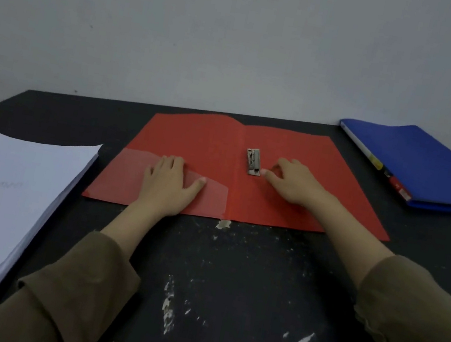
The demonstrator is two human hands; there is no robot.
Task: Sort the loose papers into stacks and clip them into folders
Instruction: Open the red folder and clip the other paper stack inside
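Red plastic folder (pixel 244 192), item one: lies open and flat at the middle of the black table (pixel 244 279), spine running away from the person, a clear pocket (pixel 185 188) on its left leaf, a metal spring clip (pixel 253 162) on its right leaf just beside the spine. Judged thin, light, flexible and slick; likely to slide on the worn tabletop unless held down.

Left hand (pixel 171 182): fingers straight, palm pressed flat on the pocket, holding nothing, pinning the left leaf.

Right hand (pixel 292 179): resting on the right leaf, fingers loosely bent, fingertips (pixel 266 173) at the near end of the clip, touching or just short of it; whether they actually pinch the lever cannot be told.

Paper stack (pixel 1 206), item two: thick white pile at the left edge of the table, well apart from the clip, faint writing on the top sheet. Judged heavy as a whole, limp sheet by sheet; best taken in a modest batch by its long edges, squared, then slid under the raised clip.

Blue folder (pixel 428 173), item three: closed, far right corner, untouched.

Clip handling: stiff spring expected; lift at the free end while the other hand steadies the cover
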